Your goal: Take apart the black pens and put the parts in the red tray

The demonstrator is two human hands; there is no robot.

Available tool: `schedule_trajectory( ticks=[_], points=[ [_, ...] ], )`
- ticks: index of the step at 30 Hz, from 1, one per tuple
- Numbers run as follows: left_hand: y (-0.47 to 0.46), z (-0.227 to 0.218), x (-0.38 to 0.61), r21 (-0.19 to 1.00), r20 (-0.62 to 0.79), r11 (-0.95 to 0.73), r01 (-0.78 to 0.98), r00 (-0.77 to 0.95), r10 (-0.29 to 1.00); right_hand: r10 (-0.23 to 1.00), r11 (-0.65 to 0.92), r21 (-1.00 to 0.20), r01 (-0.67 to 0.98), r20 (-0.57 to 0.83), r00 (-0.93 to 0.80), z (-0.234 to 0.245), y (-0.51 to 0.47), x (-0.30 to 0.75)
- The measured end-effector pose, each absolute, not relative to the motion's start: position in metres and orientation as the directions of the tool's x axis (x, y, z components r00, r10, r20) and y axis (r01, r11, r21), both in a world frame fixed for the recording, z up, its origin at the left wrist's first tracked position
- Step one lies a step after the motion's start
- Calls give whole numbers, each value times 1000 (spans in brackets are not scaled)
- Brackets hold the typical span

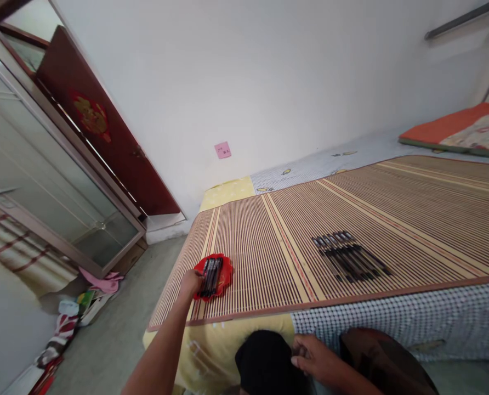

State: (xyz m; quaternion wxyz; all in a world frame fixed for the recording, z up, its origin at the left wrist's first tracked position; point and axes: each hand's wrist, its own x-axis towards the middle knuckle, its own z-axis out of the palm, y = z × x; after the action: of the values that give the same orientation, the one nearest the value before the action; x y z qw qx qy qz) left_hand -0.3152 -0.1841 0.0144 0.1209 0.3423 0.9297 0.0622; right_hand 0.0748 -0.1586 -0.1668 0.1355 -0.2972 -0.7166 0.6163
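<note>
My left hand (192, 281) is at the left rim of a red dish (228, 272) with a wavy edge. Several dark pens (212, 277) lie side by side in that dish, and my fingertips are closed on the leftmost pen. Further right, a second row of several dark pens (349, 257) rests slantwise on the striped mat (252, 236). My right hand (308, 351), fingers curled in with nothing visible between them, is beside a black-clad knee (265, 356) at the bed's front edge.
The mat covers a bed with a yellow and checked sheet (211, 343). A folded orange quilt (442, 126) lies at the far right. At left are a glass-panelled door (63, 164), a dark red door (104, 137) and shoes and cloths (67, 318) on the floor.
</note>
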Motion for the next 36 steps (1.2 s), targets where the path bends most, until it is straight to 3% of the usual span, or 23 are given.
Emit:
schedule_trajectory(
  ticks=[8, 17, 36],
  points=[
    [-180, 10, -321, 143, -208, 753, 642, -725, 657, 648, 211, -910, 356, -142, -749, -168, -158, 77],
    [-177, 7, -319, 114, -164, 759, 641, -741, 651, 649, 241, -899, 365, -130, -749, -169, -159, 81],
    [-184, 6, -312, 236, -50, 720, 653, -732, 680, 640, 323, -844, 428, -137, -756, -169, -159, 83]
  ],
)
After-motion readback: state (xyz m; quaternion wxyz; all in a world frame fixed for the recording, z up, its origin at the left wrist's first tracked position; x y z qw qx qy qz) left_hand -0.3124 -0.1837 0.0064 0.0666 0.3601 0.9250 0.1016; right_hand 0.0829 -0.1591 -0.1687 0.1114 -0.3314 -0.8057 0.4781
